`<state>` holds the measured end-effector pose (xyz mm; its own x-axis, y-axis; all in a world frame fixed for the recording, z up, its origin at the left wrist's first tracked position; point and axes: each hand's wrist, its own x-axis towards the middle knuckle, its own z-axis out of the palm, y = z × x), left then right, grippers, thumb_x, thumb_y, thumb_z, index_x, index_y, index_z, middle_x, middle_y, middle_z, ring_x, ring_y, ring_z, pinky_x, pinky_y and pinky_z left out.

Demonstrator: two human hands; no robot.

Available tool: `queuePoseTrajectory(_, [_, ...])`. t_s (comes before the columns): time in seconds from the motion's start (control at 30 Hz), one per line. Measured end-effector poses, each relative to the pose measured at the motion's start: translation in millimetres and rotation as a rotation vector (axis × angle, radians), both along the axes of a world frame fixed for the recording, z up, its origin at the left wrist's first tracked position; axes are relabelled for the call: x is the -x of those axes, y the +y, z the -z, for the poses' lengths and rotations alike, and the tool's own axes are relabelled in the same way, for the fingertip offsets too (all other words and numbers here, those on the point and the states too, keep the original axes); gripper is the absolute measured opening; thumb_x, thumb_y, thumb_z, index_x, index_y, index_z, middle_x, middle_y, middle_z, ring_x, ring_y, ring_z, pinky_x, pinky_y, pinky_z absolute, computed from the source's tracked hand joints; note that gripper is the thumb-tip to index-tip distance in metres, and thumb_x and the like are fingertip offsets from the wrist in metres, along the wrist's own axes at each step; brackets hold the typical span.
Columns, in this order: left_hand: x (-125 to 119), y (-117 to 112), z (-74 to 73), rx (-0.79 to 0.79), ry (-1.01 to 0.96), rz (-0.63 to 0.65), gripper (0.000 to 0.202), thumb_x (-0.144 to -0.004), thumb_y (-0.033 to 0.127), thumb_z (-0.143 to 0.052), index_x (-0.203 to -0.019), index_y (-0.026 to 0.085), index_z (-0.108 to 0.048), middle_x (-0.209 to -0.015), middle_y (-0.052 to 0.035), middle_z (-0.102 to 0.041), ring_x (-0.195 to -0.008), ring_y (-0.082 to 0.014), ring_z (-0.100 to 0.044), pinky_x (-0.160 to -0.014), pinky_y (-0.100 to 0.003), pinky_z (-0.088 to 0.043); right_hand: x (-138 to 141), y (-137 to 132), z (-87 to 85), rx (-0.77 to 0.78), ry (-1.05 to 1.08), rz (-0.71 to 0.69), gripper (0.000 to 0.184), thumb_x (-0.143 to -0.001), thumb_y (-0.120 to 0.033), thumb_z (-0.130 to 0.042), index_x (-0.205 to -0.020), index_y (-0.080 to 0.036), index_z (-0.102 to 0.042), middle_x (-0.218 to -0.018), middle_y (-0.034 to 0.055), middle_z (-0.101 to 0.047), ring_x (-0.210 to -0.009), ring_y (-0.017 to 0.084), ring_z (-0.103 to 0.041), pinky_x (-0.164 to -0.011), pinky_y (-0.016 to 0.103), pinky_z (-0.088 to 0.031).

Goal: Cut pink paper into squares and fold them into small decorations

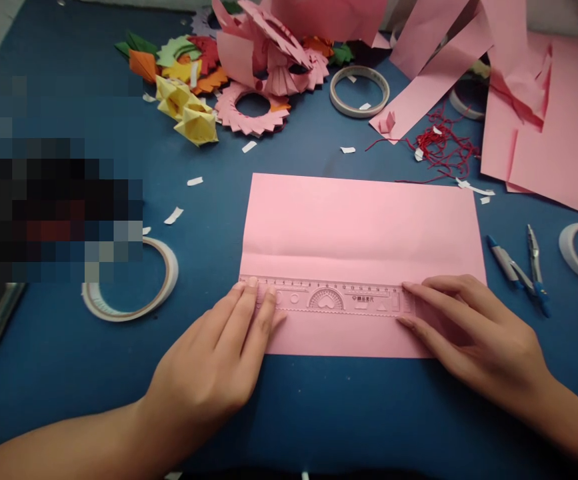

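A clear plastic ruler [326,297] with a protractor shape in its middle lies flat across a pink sheet of paper [363,213]. The sheet has a horizontal crease just above the ruler. My left hand [213,340] holds the ruler's left end, fingertips over its upper edge and thumb near the lower edge. At the opposite end, my right hand [479,330] grips the ruler between the fingers above and the thumb below. The ruler's left tip is partly hidden under my fingers.
Folded paper pieces and pink rings [251,110] are heaped at the back. Tape rolls [131,313] lie around the blue table [309,413]. Red thread [443,147], pink sheets [563,160] and a blue-and-silver compass [519,270] are on the right. The far left is blurred out.
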<state>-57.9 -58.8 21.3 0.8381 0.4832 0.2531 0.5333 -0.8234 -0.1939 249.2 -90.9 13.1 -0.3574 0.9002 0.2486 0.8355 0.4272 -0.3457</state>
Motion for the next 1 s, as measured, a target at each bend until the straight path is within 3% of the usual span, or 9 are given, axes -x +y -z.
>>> queuePoseTrajectory(0.37, [-0.9,1.8,-4.6,-0.046,0.028,0.020,0.024,-0.084,0.004,-0.063,-0.107,-0.005,-0.064,-0.100,-0.0216,-0.071,-0.086,-0.0340,-0.072,-0.055,-0.033,-0.063,-1.3,0.5,-0.6,0.006,0.007,0.013,0.032,-0.087,-0.017,-0.063,-0.118,-0.018,-0.060,-0.098,0.0064,-0.061,-0.083,0.016,-0.061,-0.076,0.028,-0.051])
queuePoseTrajectory(1.0, [-0.7,2.1,-5.0,0.015,-0.035,-0.032,0.032,-0.079,0.013,-0.073,-0.106,-0.004,-0.065,-0.096,-0.0234,-0.072,-0.081,-0.0355,-0.072,-0.060,-0.041,-0.063,-1.7,-0.2,0.7,-0.002,0.017,0.007,0.035,-0.085,-0.014,-0.064,-0.120,-0.017,-0.059,-0.097,0.0065,-0.060,-0.082,0.016,-0.061,-0.076,0.029,-0.051])
